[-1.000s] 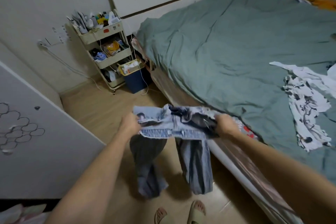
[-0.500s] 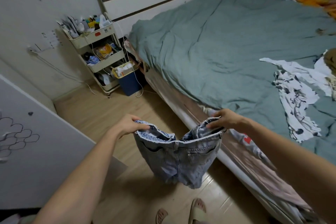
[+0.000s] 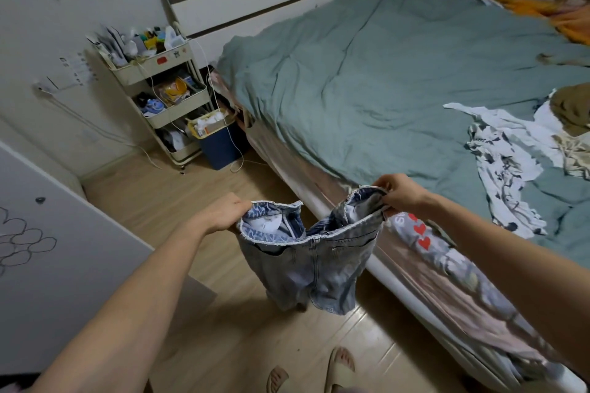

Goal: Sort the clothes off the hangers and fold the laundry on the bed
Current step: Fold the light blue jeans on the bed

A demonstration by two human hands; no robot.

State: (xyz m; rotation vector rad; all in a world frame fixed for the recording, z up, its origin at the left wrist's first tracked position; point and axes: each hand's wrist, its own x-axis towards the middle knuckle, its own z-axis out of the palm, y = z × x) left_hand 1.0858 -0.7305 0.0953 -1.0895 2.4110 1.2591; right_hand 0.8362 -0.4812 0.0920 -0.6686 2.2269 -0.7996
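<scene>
The denim shorts (image 3: 314, 260) hang in the air between the two hands, over the wooden floor (image 3: 198, 188) just beside the bed (image 3: 383, 80); the left hand (image 3: 223, 214) grips the left end of the waistband with curled fingers, the right hand (image 3: 400, 191) pinches the right end, held a little higher and over the bed's edge; the waistband sags open between them, showing the patterned lining; the legs of the shorts dangle clear of the floor; a white patterned garment (image 3: 504, 166) lies crumpled on the green duvet, well apart from the hands; a three-tier cart (image 3: 162, 92) stands by the headboard.
</scene>
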